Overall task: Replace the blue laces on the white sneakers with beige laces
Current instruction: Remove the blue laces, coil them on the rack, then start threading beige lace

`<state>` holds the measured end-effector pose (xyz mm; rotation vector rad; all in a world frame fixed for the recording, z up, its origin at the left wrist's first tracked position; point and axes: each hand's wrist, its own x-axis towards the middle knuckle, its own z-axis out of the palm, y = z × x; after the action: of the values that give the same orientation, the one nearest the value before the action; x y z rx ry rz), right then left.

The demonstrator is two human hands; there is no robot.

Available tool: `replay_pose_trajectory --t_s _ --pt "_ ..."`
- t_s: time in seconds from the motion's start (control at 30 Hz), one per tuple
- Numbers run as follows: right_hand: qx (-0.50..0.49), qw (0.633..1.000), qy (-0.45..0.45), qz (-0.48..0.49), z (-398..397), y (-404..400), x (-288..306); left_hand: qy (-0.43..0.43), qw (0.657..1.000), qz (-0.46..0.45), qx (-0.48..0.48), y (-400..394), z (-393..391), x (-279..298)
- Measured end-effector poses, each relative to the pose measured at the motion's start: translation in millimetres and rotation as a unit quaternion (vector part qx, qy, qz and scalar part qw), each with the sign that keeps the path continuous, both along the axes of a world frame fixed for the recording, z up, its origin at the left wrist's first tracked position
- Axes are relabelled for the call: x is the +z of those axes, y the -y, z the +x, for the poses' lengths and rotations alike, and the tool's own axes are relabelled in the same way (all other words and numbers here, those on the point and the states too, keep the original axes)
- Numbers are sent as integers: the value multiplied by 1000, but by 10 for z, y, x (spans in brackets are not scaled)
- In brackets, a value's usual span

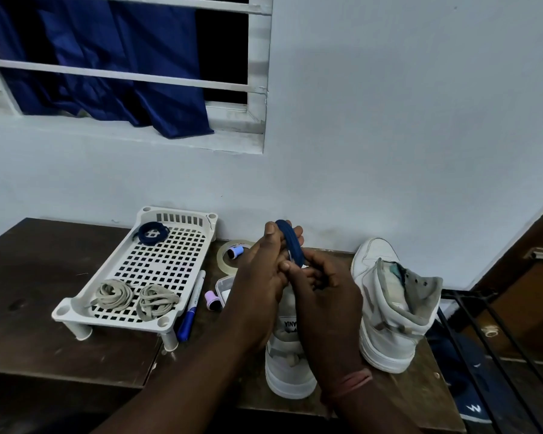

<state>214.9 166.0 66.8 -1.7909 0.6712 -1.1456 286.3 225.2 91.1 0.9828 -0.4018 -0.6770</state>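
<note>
Blue lace: I see my left hand (264,277) curled round a flat woven blue lace (290,242) wound into a coil; my right hand (323,286) pinches its lower end.
Sneakers: one white sneaker (287,349) sits right under my hands at the near edge; the other sneaker (392,302) stands by the surface's (44,277) right edge.
Tray: a perforated plastic tray (157,261) holds two beige lace bundles (135,299) and another blue coil (151,233).
Room: bare wood left of the tray.
</note>
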Motion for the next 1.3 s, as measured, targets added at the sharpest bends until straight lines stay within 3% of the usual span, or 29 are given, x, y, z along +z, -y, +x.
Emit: replay_pose_trajectory --t_s 0.17,0.33,0.47,0.53,0.73,0.87,1.0,1.07,1.13,1.2,1.3 --pt "29 993 56 102 -6 79 52 93 995 39 -27 -35 -53 -3" --pt "12 1000 -5 16 -29 78 51 132 988 75 -3 -3 -103 -66" --pt "-15 994 -10 -104 -70 104 89 173 982 72 1 32 -131 -64" --pt "-15 993 -10 -114 -78 120 63 176 982 70 -1 44 -118 -54" --pt "42 998 25 -33 -83 135 33 156 982 105 2 13 -32 48" --pt "108 993 49 -20 -88 186 67 38 995 90 -29 -53 157 112" --pt "216 949 111 202 -58 313 83 14 990 102 -93 -167 334 131" --pt "247 931 115 242 -58 364 75 42 985 127 -106 -189 357 141" --pt "234 951 74 186 -51 374 50 95 976 168 -98 -179 317 162" --pt "194 973 34 118 -35 335 19 198 949 233 -71 -131 247 153" --pt "159 982 21 99 -6 301 -24 310 904 294 -17 -74 8 115"
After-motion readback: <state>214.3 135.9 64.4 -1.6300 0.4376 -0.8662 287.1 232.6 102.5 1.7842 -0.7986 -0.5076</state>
